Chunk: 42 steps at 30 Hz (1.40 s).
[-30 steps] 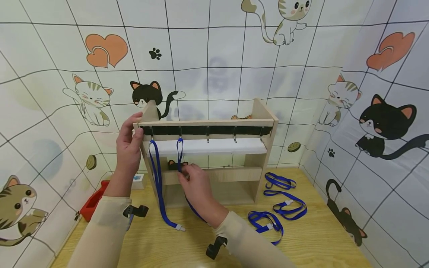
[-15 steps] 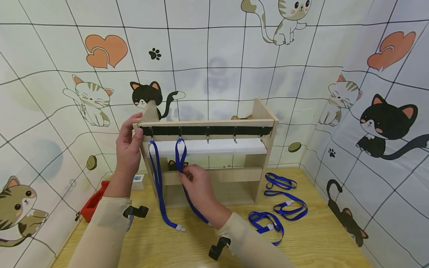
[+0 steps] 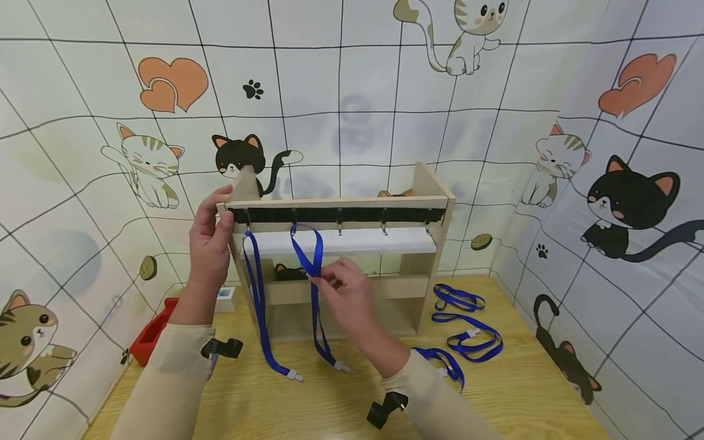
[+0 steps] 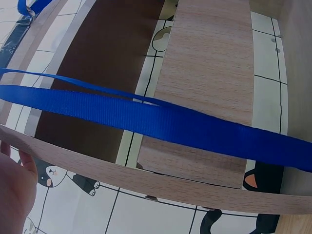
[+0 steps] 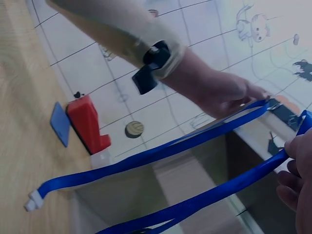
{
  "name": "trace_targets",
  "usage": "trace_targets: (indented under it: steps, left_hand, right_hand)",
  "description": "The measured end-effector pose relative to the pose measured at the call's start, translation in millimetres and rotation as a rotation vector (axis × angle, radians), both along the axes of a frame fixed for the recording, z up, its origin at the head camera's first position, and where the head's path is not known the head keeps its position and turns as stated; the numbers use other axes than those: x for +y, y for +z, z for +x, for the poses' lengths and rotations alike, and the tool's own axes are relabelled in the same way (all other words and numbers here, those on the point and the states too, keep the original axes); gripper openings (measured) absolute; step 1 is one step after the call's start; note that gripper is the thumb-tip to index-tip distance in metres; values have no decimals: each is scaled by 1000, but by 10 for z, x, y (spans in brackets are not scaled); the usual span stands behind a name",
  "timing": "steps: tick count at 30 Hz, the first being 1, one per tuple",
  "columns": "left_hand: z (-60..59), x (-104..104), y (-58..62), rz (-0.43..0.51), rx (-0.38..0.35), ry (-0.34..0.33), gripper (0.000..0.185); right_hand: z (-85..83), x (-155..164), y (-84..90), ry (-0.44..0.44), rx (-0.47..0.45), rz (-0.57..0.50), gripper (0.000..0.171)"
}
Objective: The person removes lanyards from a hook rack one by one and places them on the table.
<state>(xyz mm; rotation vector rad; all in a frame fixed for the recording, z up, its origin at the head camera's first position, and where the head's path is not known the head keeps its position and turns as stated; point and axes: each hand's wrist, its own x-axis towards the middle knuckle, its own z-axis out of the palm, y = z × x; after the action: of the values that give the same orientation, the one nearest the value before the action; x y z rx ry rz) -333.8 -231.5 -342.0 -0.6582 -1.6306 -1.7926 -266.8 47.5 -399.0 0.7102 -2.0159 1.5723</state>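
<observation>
A small wooden shelf (image 3: 429, 183) stands on the table, with a dark strip (image 3: 360, 214) of metal hooks across its front. My left hand (image 3: 211, 250) grips its upper left side, thumb in front. From the leftmost hook hangs a blue lanyard (image 3: 258, 305), its white buckle on the table; its strap (image 4: 170, 122) crosses the left wrist view. A second blue lanyard (image 3: 316, 311) hangs at the second hook, its top loop spread wide. My right hand (image 3: 352, 299) pinches it just below that loop, between thumb and finger; in the right wrist view the fingers (image 5: 292, 183) partly show.
Several more blue lanyards lie on the table right of the shelf, such as a coiled one (image 3: 459, 297) and a looped one (image 3: 475, 345). Left of the shelf are a red holder (image 3: 154, 333), a small white box (image 3: 225, 300) and a flat blue piece (image 5: 61, 124).
My right hand has moved to the right, drawing the second lanyard with it. That lanyard's loop has opened wider, and its buckle end now shows. The left hand keeps its place.
</observation>
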Motion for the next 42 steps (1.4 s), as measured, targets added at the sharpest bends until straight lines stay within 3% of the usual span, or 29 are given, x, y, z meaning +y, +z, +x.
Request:
trace_targets:
  steps: [8,15,24,28,34,42]
  left_hand:
    - [16,9,4,-1,6,4,40]
    - [25,15,4,0,10,-1,38]
    - [6,-2,3,-1,18,-6,38]
    - [8,-2,-4,-4,12,-1,39]
    - [13,7,-5,-3,8,-2,40]
    - [11,4,-1,10,15,-9,39]
  right_hand:
    - [109,147,310,31,57,-71,4]
    - [208,253,482,-12,159,-88,3]
    - [165,575,532,-24,303,26,8]
    - [144,792,538,-54,292,129,10]
    - [179,1079,527,-59,173,225,9]
    - [142,1297,454,-109,178,314,15]
